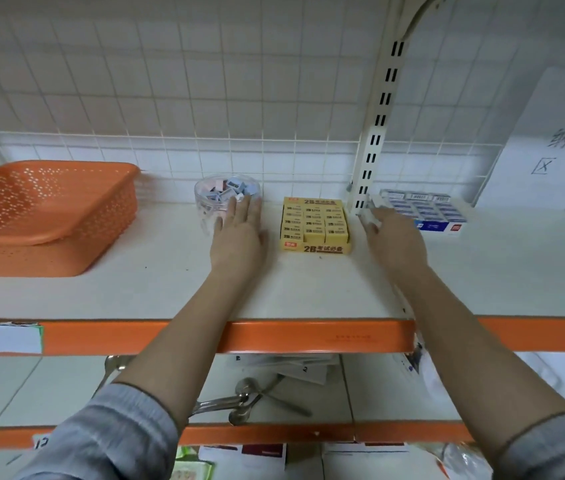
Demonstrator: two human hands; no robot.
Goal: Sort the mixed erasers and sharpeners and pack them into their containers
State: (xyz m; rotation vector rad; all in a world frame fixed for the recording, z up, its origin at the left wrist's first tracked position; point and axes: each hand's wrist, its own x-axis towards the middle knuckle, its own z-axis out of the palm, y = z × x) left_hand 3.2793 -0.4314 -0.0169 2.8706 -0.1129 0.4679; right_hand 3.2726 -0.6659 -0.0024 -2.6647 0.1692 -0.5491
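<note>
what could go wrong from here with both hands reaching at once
The left hand presses flat against the clear jar of sharpeners, which has no lid on; a harder push might tip it and spill them. The right hand appears to hold a small eraser right beside the metal upright, so it may knock the post and drop it. The blue box already looks full, so another eraser might not seat.

You're standing at a shop or stockroom shelving unit: orange-edged shelves (308, 336) on a slotted upright (376, 133), a wire grid back (170, 81), boxed erasers (315, 225) at centre, and a handwritten sign (558, 140) at the right.
</note>
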